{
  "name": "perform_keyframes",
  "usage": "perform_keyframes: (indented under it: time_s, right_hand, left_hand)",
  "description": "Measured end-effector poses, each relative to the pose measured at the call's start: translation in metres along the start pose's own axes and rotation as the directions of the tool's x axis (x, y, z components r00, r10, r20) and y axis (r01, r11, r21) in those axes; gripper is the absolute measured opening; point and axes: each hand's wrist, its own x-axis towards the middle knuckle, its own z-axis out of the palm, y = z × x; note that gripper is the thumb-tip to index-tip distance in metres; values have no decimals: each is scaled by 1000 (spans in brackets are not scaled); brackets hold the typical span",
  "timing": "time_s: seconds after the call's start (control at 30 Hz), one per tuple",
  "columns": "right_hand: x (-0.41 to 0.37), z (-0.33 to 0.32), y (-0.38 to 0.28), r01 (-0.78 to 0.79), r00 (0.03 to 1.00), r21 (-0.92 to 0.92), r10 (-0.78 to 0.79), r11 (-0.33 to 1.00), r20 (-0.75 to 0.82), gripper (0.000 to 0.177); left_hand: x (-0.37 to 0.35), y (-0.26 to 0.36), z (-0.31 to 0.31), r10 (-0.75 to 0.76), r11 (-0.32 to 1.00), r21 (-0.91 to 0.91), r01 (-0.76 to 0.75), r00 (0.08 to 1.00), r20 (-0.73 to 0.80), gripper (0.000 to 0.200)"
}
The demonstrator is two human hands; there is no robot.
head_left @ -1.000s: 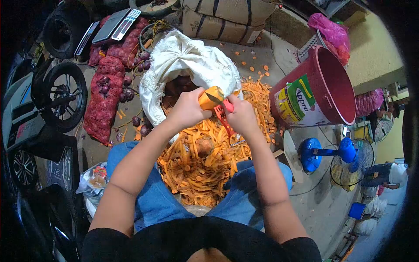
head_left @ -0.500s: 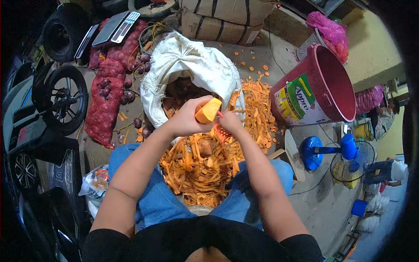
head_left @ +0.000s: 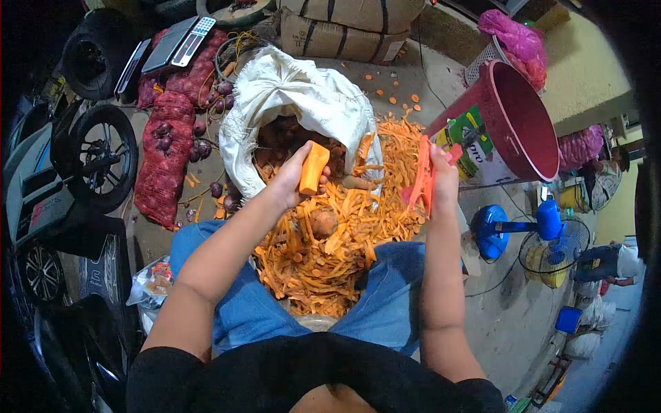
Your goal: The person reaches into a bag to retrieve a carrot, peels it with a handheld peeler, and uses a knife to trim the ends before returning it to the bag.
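Observation:
My left hand (head_left: 296, 176) is wrapped round a peeled orange root piece (head_left: 315, 168), over the near edge of the white sack (head_left: 329, 100). Out to the right, my right hand (head_left: 443, 172) grips a red-orange peeler (head_left: 421, 177), held apart from the root. Dark, unpeeled roots show dimly inside the sack's mouth. A heap of orange peelings (head_left: 310, 268) lies between my knees, with a round brownish piece (head_left: 323, 223) on it. More peelings spread to the right of the sack.
A maroon bucket (head_left: 506, 127) tilts at the right, above a blue fan (head_left: 490, 230). Red net sacks of onions (head_left: 165, 155) and a scale (head_left: 169, 47) are at the left, beside a motorbike wheel (head_left: 103, 158). Boxes (head_left: 344, 34) stand at the back. A person (head_left: 613, 267) shows far right.
My hands have moved apart. The peeler has gone right, away from the root, and my left hand has shifted slightly left with the root turned more upright.

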Motion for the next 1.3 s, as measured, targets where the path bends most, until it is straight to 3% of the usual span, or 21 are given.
perform_keyframes:
  time_s: [0.1, 0.17, 0.23, 0.27, 0.33, 0.4, 0.47, 0.5, 0.53, 0.57, 0.6, 0.63, 0.7, 0.73, 0.8, 0.9, 0.97, 1.03, 1.13, 1.2, 1.3]
  right_hand:
    - [40, -40, 50, 22, 993, 204, 2, 979, -117, 16]
    - [57, -55, 68, -295, 952, 287, 305, 912, 9, 12]
    - [79, -68, 107, -278, 951, 139, 292, 951, -98, 15]
    - [94, -84, 133, -331, 938, -45, 323, 943, -127, 17]
    - [74, -67, 134, -351, 936, -298, 320, 888, -149, 26]
    - [67, -50, 127, -234, 943, -919, 303, 317, -136, 38]
    - [103, -77, 222, -54, 963, -750, 233, 660, 136, 39]
    - [98, -69, 210, -55, 964, -744, 230, 665, 135, 39]
    - [85, -53, 187, 35, 951, -799, 226, 600, 212, 40]
    - [77, -43, 174, 128, 930, -842, 232, 525, 286, 40]
    - [94, -47, 201, 322, 922, -811, 32, 489, 385, 38]
    - [88, -40, 185, 320, 923, -811, 30, 489, 383, 38]
    - [68, -22, 139, 26, 943, -882, 281, 470, 178, 32]
    - [86, -25, 167, 336, 917, -754, -10, 564, 400, 27]
    - [90, -36, 156, 236, 938, -753, 59, 615, 343, 25]
    - [67, -26, 92, 136, 968, -690, 52, 711, 244, 25]
    - [62, -24, 77, 111, 978, -659, 37, 744, 206, 23]
    - [58, -19, 61, 74, 993, -593, -3, 802, 121, 20]
    - [47, -8, 40, 107, 994, -580, -74, 808, 80, 15]
    - [43, -2, 28, 59, 998, -468, -60, 882, 14, 14]
    - [42, 4, 22, 141, 987, -394, -162, 908, -20, 14]
  left_hand:
    - [12, -15, -2, -35, 997, 63, 45, 986, -163, 42]
    - [12, -27, 0, 22, 900, 423, 100, 961, -274, 43]
    - [9, -48, -4, 315, 93, 996, -1, 949, -28, 46]
    - [6, -51, 4, 314, 89, 996, -7, 949, -22, 46]
    - [-5, -51, 29, -156, -491, 837, -243, 969, 190, 45]
    - [-7, -33, 76, -271, -576, 741, -345, 936, 225, 44]
    - [-1, -2, 150, -397, -667, 638, -384, 908, 131, 39]
    - [21, 2, 175, -347, -742, 499, -448, 893, 286, 37]
    - [17, 12, 209, -2, -549, 713, -436, 854, 520, 36]
    - [19, 17, 245, 308, -546, 639, -543, 579, 755, 36]
    - [21, 19, 280, 594, -610, 546, -574, 125, 795, 36]
    - [10, 33, 311, 633, -656, 516, -551, -30, 774, 36]
    - [-8, 52, 345, 701, -653, 556, -514, -133, 700, 39]
    - [-12, 55, 340, 702, -652, 561, -510, -127, 701, 39]
    - [-20, 65, 317, 647, -530, 549, -647, 110, 755, 49]
    - [31, 56, 217, 627, -665, 561, -493, 38, 778, 37]
    - [45, 48, 134, 625, -318, 845, -430, 575, 528, 40]
    - [73, 27, 36, 610, 71, 972, -226, 780, 137, 33]
    - [92, -35, -95, 558, 147, 989, 11, 825, -92, 25]
    - [69, -72, -118, 467, 294, 952, 86, 856, -221, 25]
    - [63, -94, -107, 359, 200, 962, 187, 899, -249, 23]
